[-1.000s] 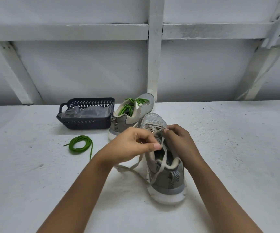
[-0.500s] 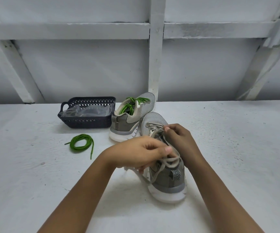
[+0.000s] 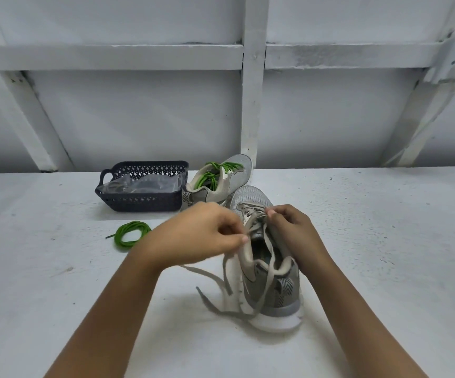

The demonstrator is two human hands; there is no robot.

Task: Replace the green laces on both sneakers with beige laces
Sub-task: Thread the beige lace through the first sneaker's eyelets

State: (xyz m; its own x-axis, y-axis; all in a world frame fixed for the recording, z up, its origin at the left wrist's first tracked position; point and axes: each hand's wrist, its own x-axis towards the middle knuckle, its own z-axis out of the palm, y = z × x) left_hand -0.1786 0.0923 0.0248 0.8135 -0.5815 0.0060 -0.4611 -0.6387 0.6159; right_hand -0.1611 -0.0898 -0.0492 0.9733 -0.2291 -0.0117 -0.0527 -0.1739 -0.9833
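On the white counter, both hands were threading the flat beige lace into the near grey mesh sneaker: left hand pinching a strand, right hand pinching at the eyelets. Next, probably, pulling it snug.

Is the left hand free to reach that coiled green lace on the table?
Probably yes: the coiled green lace lies in the open beside the left hand, but that hand pinches the beige lace.

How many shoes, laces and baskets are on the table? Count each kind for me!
Grey mesh sneakers: 2
Green round laces: 2
Beige flat laces: 1
Dark blue plastic baskets: 1
Total: 6
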